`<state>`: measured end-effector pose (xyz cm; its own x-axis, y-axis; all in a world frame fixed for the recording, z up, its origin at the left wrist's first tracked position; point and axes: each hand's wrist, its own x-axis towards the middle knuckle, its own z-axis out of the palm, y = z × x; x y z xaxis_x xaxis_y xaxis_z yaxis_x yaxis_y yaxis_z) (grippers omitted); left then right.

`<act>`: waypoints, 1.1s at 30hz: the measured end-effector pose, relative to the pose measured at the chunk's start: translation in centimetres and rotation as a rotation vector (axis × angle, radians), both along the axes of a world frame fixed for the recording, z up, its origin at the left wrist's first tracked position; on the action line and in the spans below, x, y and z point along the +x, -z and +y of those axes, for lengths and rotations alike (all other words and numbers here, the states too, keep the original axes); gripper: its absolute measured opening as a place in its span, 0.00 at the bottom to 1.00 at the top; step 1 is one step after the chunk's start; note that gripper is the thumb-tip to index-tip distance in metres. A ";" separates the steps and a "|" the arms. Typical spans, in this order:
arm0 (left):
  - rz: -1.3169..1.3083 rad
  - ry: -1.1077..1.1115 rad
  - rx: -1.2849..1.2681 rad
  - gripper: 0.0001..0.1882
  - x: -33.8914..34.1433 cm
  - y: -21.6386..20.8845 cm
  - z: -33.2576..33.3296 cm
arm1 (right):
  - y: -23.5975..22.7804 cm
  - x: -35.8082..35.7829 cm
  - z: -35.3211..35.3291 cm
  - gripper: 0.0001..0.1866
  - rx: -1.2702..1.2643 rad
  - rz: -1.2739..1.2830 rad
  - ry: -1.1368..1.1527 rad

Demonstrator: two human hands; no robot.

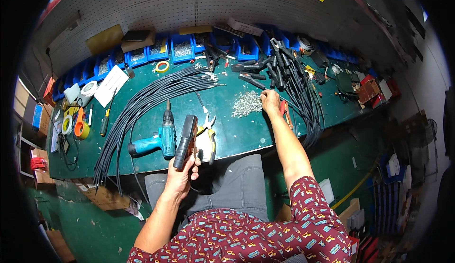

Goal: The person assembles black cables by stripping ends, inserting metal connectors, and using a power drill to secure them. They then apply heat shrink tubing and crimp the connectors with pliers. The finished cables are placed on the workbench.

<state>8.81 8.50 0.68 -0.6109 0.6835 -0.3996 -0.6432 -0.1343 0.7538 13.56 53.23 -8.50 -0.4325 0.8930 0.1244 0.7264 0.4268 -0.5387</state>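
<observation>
At a green workbench (241, 135), we grip a black clamp (186, 142) with a ribbed handle in our left hand (182, 174), the fingers closed round its lower end, just above the bench's near edge. With that clamp as the centre of the dial, our right hand (270, 101) reaches to 2 o'clock, fingers curled down at the right edge of a heap of small silvery metal fittings (245, 104); we cannot tell whether it pinches one. A teal cordless drill (166, 138) lies just beside the clamp at 9 o'clock, and open pliers (213, 142) with yellow-and-black handles sit at 3. A bundle of black cables (137, 99) sweeps across the bench between 10 and 11, while a yellow tape roll (157, 67) rests at 11. Blue bins (185, 59) line the back at 12, and more black clamps (280, 66) pile up between 1 and 2, beyond our right hand.
</observation>
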 end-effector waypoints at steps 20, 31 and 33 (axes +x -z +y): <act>0.097 -0.055 -0.024 0.13 -1.1 0.1 0.8 | -6.9 -1.3 -16.5 0.09 -0.535 0.600 -0.488; 0.424 -0.187 0.006 0.10 -0.1 1.7 1.6 | -9.9 1.4 -30.0 0.07 -0.314 0.619 -0.803; 0.507 -0.240 -0.004 0.13 0.7 2.6 2.2 | -9.3 1.4 -30.4 0.08 -0.345 0.679 -0.790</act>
